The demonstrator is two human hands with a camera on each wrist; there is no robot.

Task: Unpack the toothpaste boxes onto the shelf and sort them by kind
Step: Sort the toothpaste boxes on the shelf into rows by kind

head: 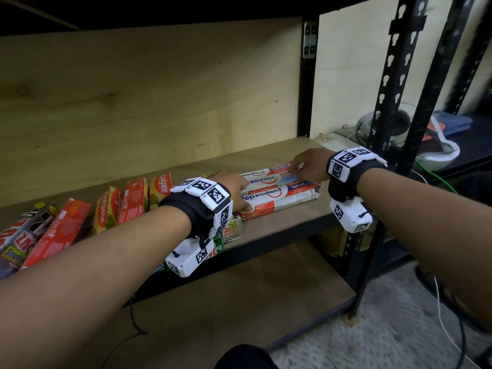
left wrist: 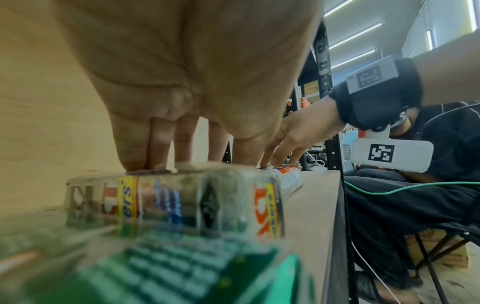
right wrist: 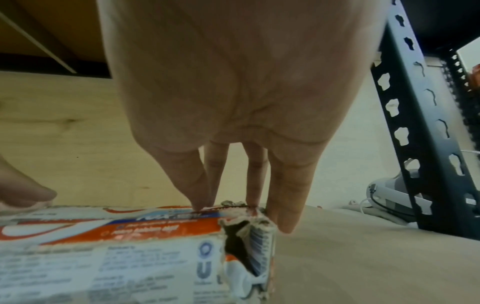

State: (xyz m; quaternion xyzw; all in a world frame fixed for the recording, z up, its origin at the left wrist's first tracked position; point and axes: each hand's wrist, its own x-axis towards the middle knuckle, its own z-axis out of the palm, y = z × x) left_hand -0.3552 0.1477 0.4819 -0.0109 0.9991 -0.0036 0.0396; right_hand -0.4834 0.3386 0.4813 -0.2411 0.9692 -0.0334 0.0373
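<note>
Pepsodent boxes (head: 279, 199), white and red, lie side by side lengthwise on the wooden shelf (head: 282, 230). My left hand (head: 234, 186) rests on their left ends, its straight fingers (left wrist: 135, 156) pointing down onto the box tops. On their right ends rests my right hand (head: 306, 166), whose fingertips (right wrist: 197, 191) touch the top of a box (right wrist: 103, 246) with a torn end flap. Left of them stand yellow and red Colgate boxes (head: 159, 186), a red box (head: 61, 230) and Zact boxes (head: 18, 235). A small Zact box (head: 233, 230) lies under my left wrist.
Black slotted uprights (head: 386, 102) stand at the shelf's right end, and a wooden back panel (head: 133, 89) closes the rear. A lower shelf (head: 239, 302) sits beneath. A white headset (head: 383, 123), cloths and cables lie beyond the uprights.
</note>
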